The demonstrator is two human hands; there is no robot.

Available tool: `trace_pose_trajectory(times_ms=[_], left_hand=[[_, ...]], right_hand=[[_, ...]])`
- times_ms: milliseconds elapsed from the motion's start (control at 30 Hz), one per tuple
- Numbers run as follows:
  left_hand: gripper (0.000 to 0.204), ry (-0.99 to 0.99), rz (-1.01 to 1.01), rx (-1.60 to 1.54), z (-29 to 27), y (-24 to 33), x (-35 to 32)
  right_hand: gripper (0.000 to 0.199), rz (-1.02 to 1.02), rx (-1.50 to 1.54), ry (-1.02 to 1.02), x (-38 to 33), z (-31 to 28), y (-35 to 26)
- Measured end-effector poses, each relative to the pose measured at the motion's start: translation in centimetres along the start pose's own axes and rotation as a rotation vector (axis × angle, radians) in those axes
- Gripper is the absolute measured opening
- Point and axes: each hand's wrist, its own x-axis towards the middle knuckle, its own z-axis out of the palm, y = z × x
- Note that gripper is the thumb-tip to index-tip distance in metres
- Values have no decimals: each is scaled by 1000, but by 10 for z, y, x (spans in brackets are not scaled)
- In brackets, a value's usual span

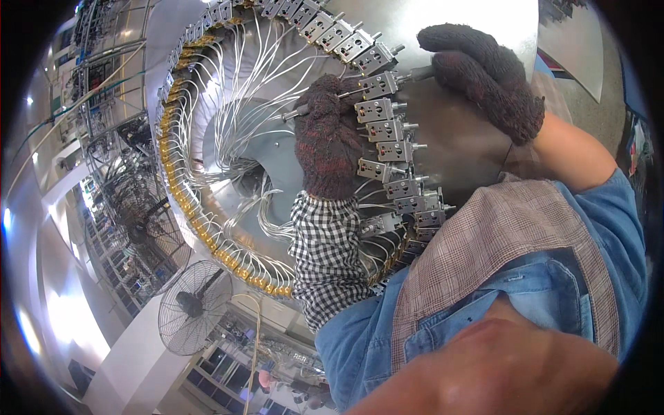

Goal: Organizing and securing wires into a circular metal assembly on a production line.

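Observation:
Several silvery metal blocks with short outward posts stand along the rim of a large round machine. My left hand, in a dark knitted glove, is closed round a thin metal-shafted tool on the ring's inner side, its shaft pointing toward one block. Outside the ring, my right hand, gloved alike, has its fingers closed on a dark cylindrical handle in line with that block's post. Most of the handle is hidden by the glove. White wires run from the ring to its centre.
Brass-coloured connectors line the far left of the ring. A smooth metal surface lies beyond the blocks on the right. Two caged fans stand to the left, with machine frames and cables behind. Another person appears far off at the bottom.

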Motion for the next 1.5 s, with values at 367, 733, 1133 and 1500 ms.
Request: trace_pose_trajectory(times_ms=[367,733,1133,1500], left_hand=[[26,-79,-7,89,9,4,-1],[25,56,17,143,7,3,0],[28,124,16,151,19,8,7],[26,109,4,297,16,6,12]], right_hand=[[29,186,139,-87,-3,-1,7],[28,80,146,-11,-2,2,-4],[30,-26,44,-71,4,-13,-4],[24,263,285,-9,7,-12,5]])
